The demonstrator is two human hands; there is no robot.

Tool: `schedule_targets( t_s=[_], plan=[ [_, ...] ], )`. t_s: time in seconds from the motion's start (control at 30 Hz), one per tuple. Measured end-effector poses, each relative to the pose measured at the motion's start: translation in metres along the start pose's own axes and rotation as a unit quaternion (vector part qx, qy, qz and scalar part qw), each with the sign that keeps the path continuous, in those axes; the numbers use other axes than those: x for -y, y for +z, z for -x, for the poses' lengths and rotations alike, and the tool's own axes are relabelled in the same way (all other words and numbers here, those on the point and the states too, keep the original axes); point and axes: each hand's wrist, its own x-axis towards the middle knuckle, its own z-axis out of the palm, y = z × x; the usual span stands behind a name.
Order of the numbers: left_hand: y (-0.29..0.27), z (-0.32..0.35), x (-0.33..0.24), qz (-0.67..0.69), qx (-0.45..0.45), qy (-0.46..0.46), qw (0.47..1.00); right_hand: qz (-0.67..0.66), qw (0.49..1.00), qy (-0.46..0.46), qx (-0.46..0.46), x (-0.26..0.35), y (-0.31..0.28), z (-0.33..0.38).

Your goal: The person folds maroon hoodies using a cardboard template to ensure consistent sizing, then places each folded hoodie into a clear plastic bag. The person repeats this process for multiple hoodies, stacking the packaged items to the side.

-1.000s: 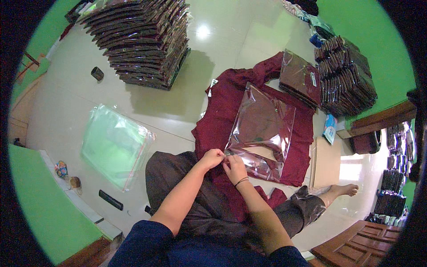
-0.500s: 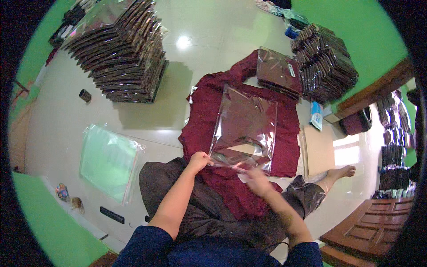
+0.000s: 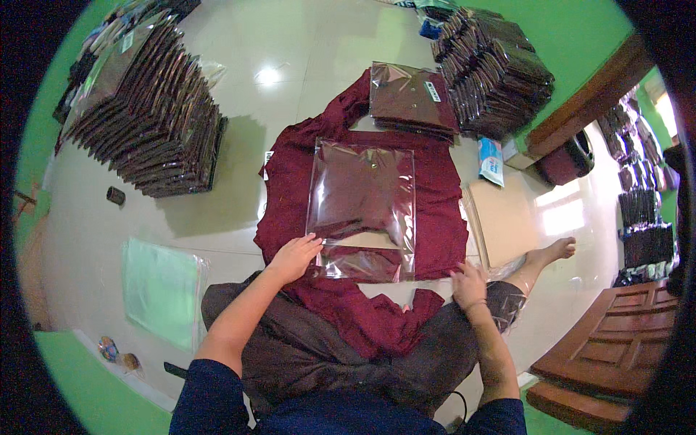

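Observation:
A clear plastic bag [image 3: 362,261] holding a folded brown garment [image 3: 359,190] lies on a spread maroon garment [image 3: 288,192] in front of me. The lower part of the bag is unfilled, so the maroon cloth shows through it. My left hand [image 3: 296,257] rests on the bag's lower left edge, fingers stretched out. Off to the right, my right hand [image 3: 470,284] is apart from the bag, by the maroon garment's lower right corner and above my knee. Its fingers look spread, and nothing can be made out in them.
A tall stack of bagged brown garments [image 3: 156,119] stands at far left. More bagged piles [image 3: 496,76] stand at far right, beside a short bagged stack [image 3: 412,98]. Flat empty bags [image 3: 161,286] lie left; cardboard [image 3: 500,217] and a blue-white packet [image 3: 491,161] lie right.
My right hand has left the bag's lower edge and moved right and outward. My left hand has flattened on the bag's lower left edge. The view has shifted slightly.

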Motion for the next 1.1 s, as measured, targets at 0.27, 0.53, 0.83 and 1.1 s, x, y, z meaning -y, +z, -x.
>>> schedule_targets(
  t_s=[0.27, 0.53, 0.83, 1.1],
  plan=[
    [0.000, 0.004, 0.021, -0.024, 0.081, 0.117, 0.990, -0.052, 0.968, -0.244, -0.034, 0.042, 0.039, -0.050],
    [0.029, 0.006, 0.034, 0.126, -0.018, 0.076, 0.989, -0.184, 0.926, -0.328, 0.034, 0.035, 0.053, -0.080],
    [0.034, -0.022, 0.021, 0.212, -0.151, -0.262, 0.929, -0.180, 0.978, -0.067, -0.081, 0.058, 0.062, -0.091],
    [0.038, -0.044, 0.025, 0.117, -0.163, -0.372, 0.906, -0.167, 0.974, 0.150, 0.011, 0.080, 0.076, -0.123]
  ],
)
